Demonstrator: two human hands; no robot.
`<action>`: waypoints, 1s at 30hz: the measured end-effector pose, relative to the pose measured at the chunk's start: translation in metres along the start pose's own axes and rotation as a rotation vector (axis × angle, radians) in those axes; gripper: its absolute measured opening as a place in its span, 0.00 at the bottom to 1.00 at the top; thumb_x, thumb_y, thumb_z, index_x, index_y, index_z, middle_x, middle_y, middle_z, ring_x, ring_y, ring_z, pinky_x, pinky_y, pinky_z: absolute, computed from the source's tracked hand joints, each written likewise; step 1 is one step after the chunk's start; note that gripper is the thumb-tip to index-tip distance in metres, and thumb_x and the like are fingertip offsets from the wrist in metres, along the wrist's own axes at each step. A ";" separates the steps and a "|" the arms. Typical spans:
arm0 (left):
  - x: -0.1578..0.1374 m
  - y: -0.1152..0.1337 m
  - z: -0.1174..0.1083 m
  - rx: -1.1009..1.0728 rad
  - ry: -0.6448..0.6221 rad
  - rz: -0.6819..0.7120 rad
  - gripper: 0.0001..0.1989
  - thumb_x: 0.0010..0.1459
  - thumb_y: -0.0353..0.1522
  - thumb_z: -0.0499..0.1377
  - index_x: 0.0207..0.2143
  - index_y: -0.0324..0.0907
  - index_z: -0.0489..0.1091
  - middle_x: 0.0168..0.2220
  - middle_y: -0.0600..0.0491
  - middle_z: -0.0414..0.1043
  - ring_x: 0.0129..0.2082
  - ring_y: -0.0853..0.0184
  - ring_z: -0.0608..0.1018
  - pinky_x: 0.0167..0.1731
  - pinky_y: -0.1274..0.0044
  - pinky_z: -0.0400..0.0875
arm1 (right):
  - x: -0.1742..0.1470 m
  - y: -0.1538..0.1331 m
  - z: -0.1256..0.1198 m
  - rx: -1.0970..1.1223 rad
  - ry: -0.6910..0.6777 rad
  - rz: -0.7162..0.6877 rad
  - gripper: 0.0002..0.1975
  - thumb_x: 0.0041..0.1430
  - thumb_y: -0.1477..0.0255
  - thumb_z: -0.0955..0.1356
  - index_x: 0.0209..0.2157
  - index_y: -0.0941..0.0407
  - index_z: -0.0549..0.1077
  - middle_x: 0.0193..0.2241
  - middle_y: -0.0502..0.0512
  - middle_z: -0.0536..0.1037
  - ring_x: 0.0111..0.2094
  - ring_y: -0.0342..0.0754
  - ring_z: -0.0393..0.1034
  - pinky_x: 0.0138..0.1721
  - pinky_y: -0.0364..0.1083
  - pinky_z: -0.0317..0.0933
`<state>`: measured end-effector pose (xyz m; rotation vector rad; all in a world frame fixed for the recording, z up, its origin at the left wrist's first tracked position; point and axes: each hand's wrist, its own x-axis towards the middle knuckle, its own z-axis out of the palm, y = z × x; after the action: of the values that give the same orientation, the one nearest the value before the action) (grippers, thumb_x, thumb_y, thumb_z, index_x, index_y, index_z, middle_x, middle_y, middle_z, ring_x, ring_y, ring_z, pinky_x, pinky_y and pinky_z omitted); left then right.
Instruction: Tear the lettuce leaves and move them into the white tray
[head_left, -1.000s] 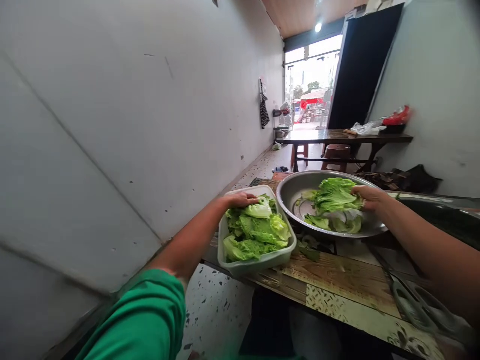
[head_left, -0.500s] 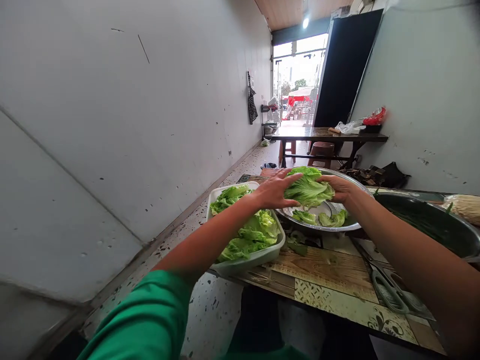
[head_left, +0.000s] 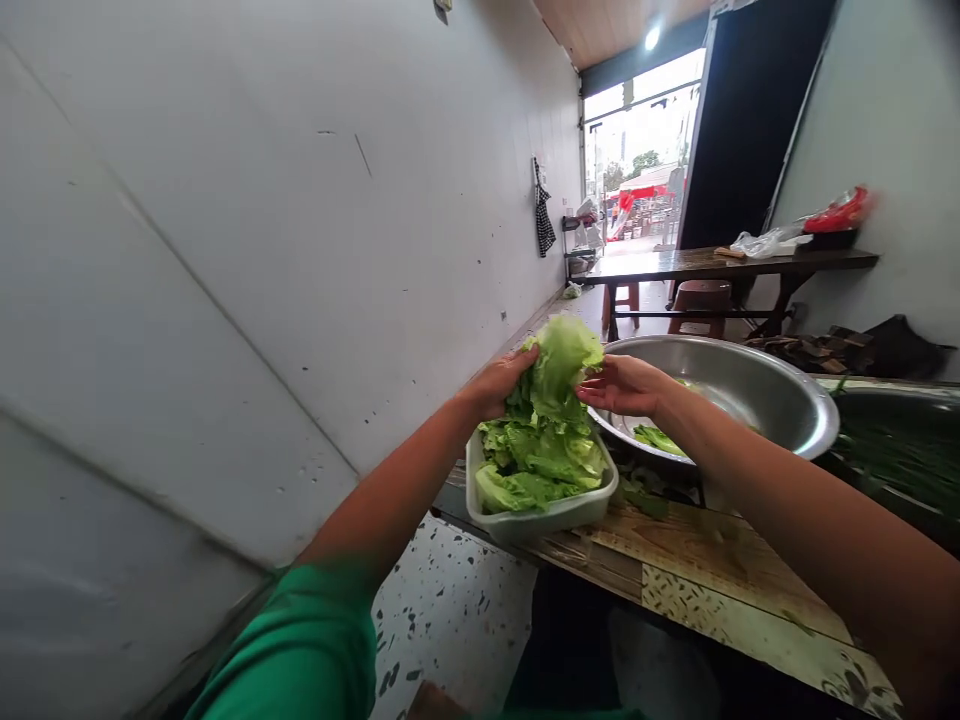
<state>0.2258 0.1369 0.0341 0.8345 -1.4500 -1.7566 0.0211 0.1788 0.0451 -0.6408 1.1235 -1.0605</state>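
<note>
A bunch of green lettuce leaves (head_left: 561, 365), a little blurred, is held up between my two hands over the far part of a white plastic tub (head_left: 541, 522). My left hand (head_left: 501, 384) grips its left side, thumb in front and the other fingers hidden behind the leaves. At the right edge, my right hand (head_left: 624, 386) pinches the lettuce with bent fingers. More lettuce (head_left: 536, 470) fills the tub below. To the right stands a wide steel basin (head_left: 814, 420) with a few lettuce leaves (head_left: 658, 440) inside, partly covered by my right forearm.
The tub and basin stand on a wood-patterned table (head_left: 690, 540) with leaf scraps near the basin. A second basin (head_left: 900, 450) of long green stalks is at far right. The white wall (head_left: 300, 250) runs along the left. Farther off are a dark table (head_left: 675, 265) and stools.
Both hands have carried the lettuce leftward from above the steel basin to above the white tub. The view has shifted left, and the scissors at the right are out of sight.
</note>
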 end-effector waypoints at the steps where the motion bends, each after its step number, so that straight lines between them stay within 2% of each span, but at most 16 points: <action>1: -0.002 0.001 -0.007 -0.050 0.037 -0.024 0.21 0.61 0.46 0.62 0.46 0.38 0.74 0.32 0.48 0.81 0.35 0.61 0.83 0.40 0.70 0.79 | 0.000 0.001 0.003 -0.020 0.004 0.006 0.12 0.70 0.75 0.57 0.31 0.56 0.65 0.28 0.58 0.72 0.31 0.45 0.72 0.35 0.43 0.73; 4: -0.004 0.004 -0.027 -0.165 0.146 -0.036 0.15 0.64 0.41 0.60 0.44 0.37 0.74 0.31 0.47 0.81 0.35 0.61 0.83 0.42 0.70 0.80 | -0.004 -0.001 0.008 -0.100 -0.007 -0.021 0.14 0.71 0.73 0.55 0.31 0.56 0.64 0.27 0.59 0.73 0.31 0.47 0.73 0.38 0.47 0.74; 7: -0.004 0.003 -0.044 -0.238 0.208 -0.040 0.12 0.64 0.39 0.61 0.39 0.38 0.74 0.30 0.48 0.81 0.37 0.60 0.83 0.43 0.70 0.79 | -0.009 0.006 0.013 -0.304 -0.146 -0.045 0.18 0.73 0.66 0.55 0.33 0.57 0.68 0.29 0.62 0.76 0.32 0.49 0.74 0.41 0.51 0.73; 9: -0.003 -0.001 -0.052 -0.260 0.205 -0.024 0.10 0.60 0.37 0.64 0.37 0.39 0.73 0.30 0.49 0.80 0.37 0.60 0.83 0.44 0.70 0.79 | -0.012 0.022 0.019 -0.574 -0.225 -0.111 0.17 0.71 0.64 0.58 0.32 0.57 0.71 0.30 0.61 0.78 0.32 0.49 0.73 0.41 0.50 0.72; 11: -0.003 -0.005 -0.056 -0.275 0.187 0.013 0.11 0.55 0.34 0.69 0.37 0.40 0.72 0.30 0.51 0.80 0.35 0.61 0.83 0.43 0.70 0.79 | -0.014 0.041 0.026 -0.922 -0.257 -0.239 0.15 0.68 0.66 0.64 0.27 0.55 0.72 0.28 0.58 0.77 0.30 0.48 0.70 0.41 0.49 0.70; 13: -0.004 -0.009 -0.056 -0.275 0.191 0.042 0.15 0.50 0.31 0.71 0.38 0.40 0.71 0.28 0.53 0.79 0.30 0.64 0.82 0.40 0.71 0.80 | -0.018 0.056 0.032 -1.244 -0.290 -0.371 0.15 0.64 0.67 0.66 0.23 0.54 0.71 0.25 0.55 0.75 0.29 0.47 0.68 0.40 0.49 0.67; 15: -0.005 -0.013 -0.053 -0.260 0.218 0.067 0.20 0.44 0.29 0.74 0.38 0.40 0.70 0.28 0.55 0.78 0.27 0.66 0.80 0.36 0.72 0.80 | -0.022 0.059 0.035 -1.419 -0.289 -0.443 0.17 0.65 0.66 0.65 0.23 0.55 0.71 0.24 0.54 0.75 0.27 0.47 0.67 0.37 0.48 0.64; 16: -0.006 -0.015 -0.051 -0.249 0.228 0.082 0.23 0.42 0.29 0.76 0.39 0.40 0.71 0.28 0.55 0.78 0.27 0.66 0.80 0.35 0.72 0.79 | -0.023 0.056 0.036 -1.440 -0.216 -0.479 0.18 0.66 0.64 0.64 0.24 0.56 0.73 0.25 0.55 0.76 0.27 0.47 0.67 0.35 0.48 0.62; 19: -0.009 -0.019 -0.040 -0.213 0.213 0.105 0.27 0.36 0.31 0.78 0.39 0.37 0.73 0.31 0.52 0.80 0.29 0.65 0.81 0.35 0.72 0.79 | -0.019 0.040 0.037 -1.298 0.172 -0.615 0.16 0.63 0.59 0.67 0.33 0.57 0.77 0.30 0.56 0.79 0.32 0.48 0.71 0.34 0.47 0.61; 21: -0.012 -0.021 -0.034 -0.182 0.171 0.081 0.27 0.35 0.34 0.79 0.37 0.36 0.75 0.31 0.50 0.80 0.29 0.63 0.81 0.34 0.71 0.79 | -0.009 0.033 0.036 -1.172 0.282 -0.653 0.14 0.56 0.61 0.72 0.38 0.58 0.77 0.34 0.55 0.80 0.35 0.48 0.72 0.37 0.46 0.62; 25: -0.018 -0.019 -0.028 -0.159 0.044 0.014 0.28 0.33 0.35 0.80 0.38 0.36 0.76 0.31 0.49 0.81 0.31 0.62 0.82 0.36 0.71 0.79 | 0.011 0.036 0.036 -0.948 0.232 -0.582 0.02 0.54 0.73 0.70 0.29 0.58 0.74 0.28 0.52 0.78 0.31 0.44 0.70 0.33 0.43 0.63; 28: -0.021 -0.017 -0.030 -0.132 -0.028 -0.030 0.29 0.32 0.32 0.79 0.40 0.36 0.77 0.34 0.47 0.82 0.34 0.62 0.82 0.39 0.71 0.79 | 0.016 0.040 0.037 -0.704 0.146 -0.477 0.06 0.52 0.76 0.71 0.34 0.58 0.73 0.28 0.51 0.77 0.28 0.42 0.69 0.28 0.40 0.62; 30: -0.022 -0.016 -0.032 -0.111 -0.035 -0.032 0.28 0.34 0.29 0.78 0.40 0.36 0.77 0.35 0.46 0.82 0.34 0.62 0.83 0.40 0.70 0.78 | 0.017 0.041 0.039 -0.646 0.146 -0.446 0.05 0.52 0.76 0.71 0.32 0.58 0.72 0.26 0.50 0.75 0.26 0.40 0.68 0.25 0.39 0.59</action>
<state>0.2623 0.1398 0.0142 0.7770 -1.3545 -1.8657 0.0726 0.1761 0.0165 -1.3918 1.5072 -1.1244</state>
